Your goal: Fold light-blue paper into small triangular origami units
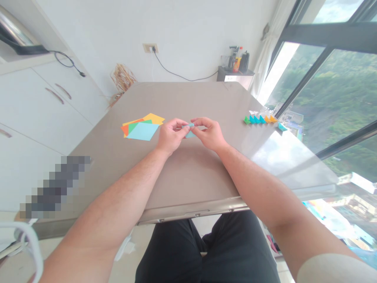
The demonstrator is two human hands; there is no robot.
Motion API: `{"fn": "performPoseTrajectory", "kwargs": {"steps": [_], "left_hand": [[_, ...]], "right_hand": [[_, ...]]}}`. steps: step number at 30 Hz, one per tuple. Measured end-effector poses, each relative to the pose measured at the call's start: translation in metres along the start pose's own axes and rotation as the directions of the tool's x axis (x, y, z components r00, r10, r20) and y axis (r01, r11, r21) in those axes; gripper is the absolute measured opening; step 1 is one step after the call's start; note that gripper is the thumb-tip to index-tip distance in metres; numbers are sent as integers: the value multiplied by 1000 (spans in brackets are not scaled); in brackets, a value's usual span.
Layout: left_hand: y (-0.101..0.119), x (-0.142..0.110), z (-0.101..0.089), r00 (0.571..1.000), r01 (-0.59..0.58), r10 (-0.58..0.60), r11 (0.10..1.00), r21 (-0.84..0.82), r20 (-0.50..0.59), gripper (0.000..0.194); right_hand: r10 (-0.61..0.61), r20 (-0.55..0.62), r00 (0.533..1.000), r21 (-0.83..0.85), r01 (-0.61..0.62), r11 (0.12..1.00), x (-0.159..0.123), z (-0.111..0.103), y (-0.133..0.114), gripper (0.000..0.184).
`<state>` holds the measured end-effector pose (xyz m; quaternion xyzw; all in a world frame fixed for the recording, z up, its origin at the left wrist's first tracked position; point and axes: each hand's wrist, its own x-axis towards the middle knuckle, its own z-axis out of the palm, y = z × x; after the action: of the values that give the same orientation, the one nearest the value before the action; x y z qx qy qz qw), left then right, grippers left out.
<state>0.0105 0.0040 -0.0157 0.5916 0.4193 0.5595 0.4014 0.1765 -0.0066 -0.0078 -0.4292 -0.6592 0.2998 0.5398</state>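
Observation:
Between my two hands, over the middle of the table, is a small folded piece of light blue paper. My left hand pinches its left side between thumb and fingers. From the right, my right hand pinches the same paper, its thumb close to the left thumb. The fingers cover much of the paper, so its exact folds are hidden. Just left of my left hand lies a fanned stack of coloured paper sheets, light blue on top, with green, orange and yellow beneath.
On the table's right stands a row of small folded paper boats in green, blue and orange, with a light blue one at its end. A blurred-out dark object lies at the left edge. Windows flank the right side.

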Motion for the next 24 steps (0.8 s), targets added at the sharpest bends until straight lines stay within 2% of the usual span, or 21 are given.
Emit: {"fn": "performPoseTrajectory", "kwargs": {"steps": [13,24], "left_hand": [[1,-2,2,1000,-19,20,999,42,-9,35],[3,-4,3,997,-65,62,995,76,41,35]], "right_hand": [[0,-23,1000,-32,0,1000,1,0,1,12],[50,-23,998,17,-49,999,2,-2,3,11]]}}
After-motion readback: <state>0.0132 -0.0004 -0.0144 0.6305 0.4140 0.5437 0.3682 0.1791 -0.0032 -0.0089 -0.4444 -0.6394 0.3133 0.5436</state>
